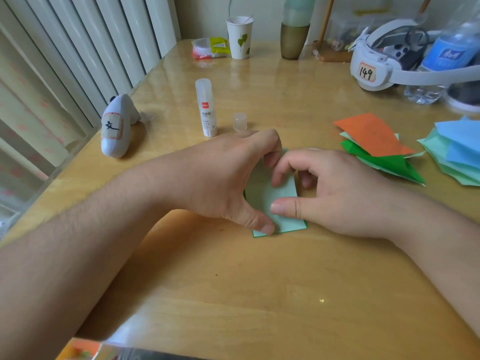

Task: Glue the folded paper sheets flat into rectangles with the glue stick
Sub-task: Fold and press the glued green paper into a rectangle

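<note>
Folded paper (279, 201) lies flat on the wooden table (233, 281), centre of the view: pale green rectangle, darker green showing along its near edge. Left hand (226, 178) covers its left side, thumb pressing the near-left corner, fingers curled over the far edge. Right hand (332, 193) comes in from the right, thumb flat on the sheet, index fingertip on it too, other fingers curled above. Both hands press the sheet down; neither lifts it.

Glue stick (206, 107) stands upright behind the left hand, white tube with a clear top section; small clear cap (240, 121) sits just beside it, off. Bare glossy tabletop in front of the paper, all the way to the near edge.

Right of the hands: stack of folded sheets (376, 146), orange over pale green and dark green, edges splayed. Further right a second stack (457, 152), blue over mint, running out of view. Left: small white plush toy (117, 126) near the table edge. Far side: paper cup (240, 37), white headset (384, 58) labelled 149, water bottle (449, 55).
</note>
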`<state>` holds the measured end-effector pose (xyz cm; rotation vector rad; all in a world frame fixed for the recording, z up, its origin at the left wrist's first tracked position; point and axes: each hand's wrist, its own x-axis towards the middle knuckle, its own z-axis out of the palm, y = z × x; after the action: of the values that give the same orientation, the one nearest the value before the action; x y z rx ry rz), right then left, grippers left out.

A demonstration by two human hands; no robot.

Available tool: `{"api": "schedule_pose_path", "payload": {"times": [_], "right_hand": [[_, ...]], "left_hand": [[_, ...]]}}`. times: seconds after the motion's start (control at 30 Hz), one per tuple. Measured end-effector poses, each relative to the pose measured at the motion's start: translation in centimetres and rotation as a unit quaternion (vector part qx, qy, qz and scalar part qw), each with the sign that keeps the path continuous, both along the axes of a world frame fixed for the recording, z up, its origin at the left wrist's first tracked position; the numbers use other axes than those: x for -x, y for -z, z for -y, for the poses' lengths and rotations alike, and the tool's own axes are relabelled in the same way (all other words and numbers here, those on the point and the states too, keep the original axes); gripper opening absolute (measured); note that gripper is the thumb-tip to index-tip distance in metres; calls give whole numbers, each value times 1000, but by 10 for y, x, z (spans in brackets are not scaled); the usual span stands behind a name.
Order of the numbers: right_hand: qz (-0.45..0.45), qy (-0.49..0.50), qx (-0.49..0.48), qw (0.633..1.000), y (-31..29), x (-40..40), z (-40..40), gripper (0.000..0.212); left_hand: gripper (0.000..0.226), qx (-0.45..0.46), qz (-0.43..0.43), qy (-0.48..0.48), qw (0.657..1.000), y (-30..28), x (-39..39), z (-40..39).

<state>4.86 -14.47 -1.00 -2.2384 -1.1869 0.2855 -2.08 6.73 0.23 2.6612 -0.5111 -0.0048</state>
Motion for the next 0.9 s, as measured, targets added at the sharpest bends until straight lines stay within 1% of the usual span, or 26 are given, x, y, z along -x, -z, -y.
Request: {"api": "schedule_pose_path", "payload": {"times": [0.17, 0.43, 0.6, 0.67, 0.9], "right_hand": [[17, -20, 4, 1000, 2, -1, -3, 33], [-11, -13, 19, 1000, -4, -8, 6, 34], [1, -4, -11, 1000, 1, -2, -4, 26], [7, -6, -21, 1000, 3, 0, -7, 22], [-8, -3, -6, 1000, 3, -7, -2, 25]], "left_hand": [[78, -2, 7, -2, 1000, 1, -1, 0], [79, -31, -27, -15, 999, -4, 0, -6], [72, -4, -14, -8, 1000, -2, 0, 1], [72, 5, -9, -11, 1000, -1, -1, 2], [73, -14, -5, -27, 1000, -2, -3, -6]]}}
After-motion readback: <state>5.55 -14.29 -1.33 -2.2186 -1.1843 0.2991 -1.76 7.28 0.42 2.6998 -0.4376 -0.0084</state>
